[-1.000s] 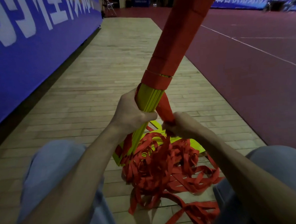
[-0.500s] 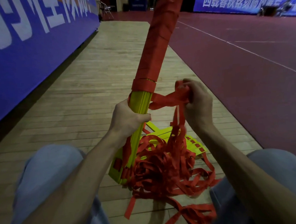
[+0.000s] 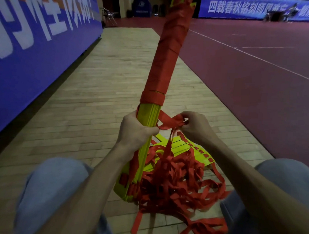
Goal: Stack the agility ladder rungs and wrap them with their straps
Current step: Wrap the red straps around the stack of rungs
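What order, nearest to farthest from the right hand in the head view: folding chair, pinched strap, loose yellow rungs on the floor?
1. pinched strap, in the right hand fingers.
2. loose yellow rungs, lying just below it.
3. folding chair, far back left.

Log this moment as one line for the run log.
phase: wrapping | left hand grips yellow rung stack | right hand pinches red strap beside stack | upper stack wrapped | loose straps on floor

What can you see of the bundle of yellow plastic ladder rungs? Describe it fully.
The bundle of flat yellow plastic ladder rungs stands tilted, lower end on the pale wooden floor. Red fabric strap tightly wraps its upper length; bare yellow shows below. The left hand grips the bare part; the right hand pinches strap beside it.
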Demonstrator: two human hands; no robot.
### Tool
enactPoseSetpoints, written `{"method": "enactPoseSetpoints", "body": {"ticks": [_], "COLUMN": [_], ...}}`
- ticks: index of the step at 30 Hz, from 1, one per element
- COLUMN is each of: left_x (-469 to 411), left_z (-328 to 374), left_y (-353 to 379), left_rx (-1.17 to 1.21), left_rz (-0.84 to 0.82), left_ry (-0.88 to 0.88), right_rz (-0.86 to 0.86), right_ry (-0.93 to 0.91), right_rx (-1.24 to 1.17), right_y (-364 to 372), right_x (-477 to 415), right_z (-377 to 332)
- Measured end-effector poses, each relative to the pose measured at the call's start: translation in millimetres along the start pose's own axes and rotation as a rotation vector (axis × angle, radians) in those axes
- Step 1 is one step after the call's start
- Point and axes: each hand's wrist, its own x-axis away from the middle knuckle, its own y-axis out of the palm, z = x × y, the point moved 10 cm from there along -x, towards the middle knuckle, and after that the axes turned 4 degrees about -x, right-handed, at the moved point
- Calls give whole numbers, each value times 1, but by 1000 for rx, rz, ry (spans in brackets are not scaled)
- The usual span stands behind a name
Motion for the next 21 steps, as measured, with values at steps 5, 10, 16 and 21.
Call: {"method": "enactPoseSetpoints", "body": {"ticks": [5,10,16,21], "left_x": [2,6,5,5], "left_z": [1,8,11,13], "left_y": [8,15,13,6], "left_rx": [6,1,-117,-219], "left_rz": [-52,-107,-72,-34], "left_ry": [-10,14,41,49], "right_rz": [-176,-346,-449,-531], "right_ry": [16,43,54,3], "right_rx": [-209,-697,-726,-526], "right_y": [9,26,34,31], "right_x": [3,13,17,22], "right_z": [-10,-32,-31,-29]}}
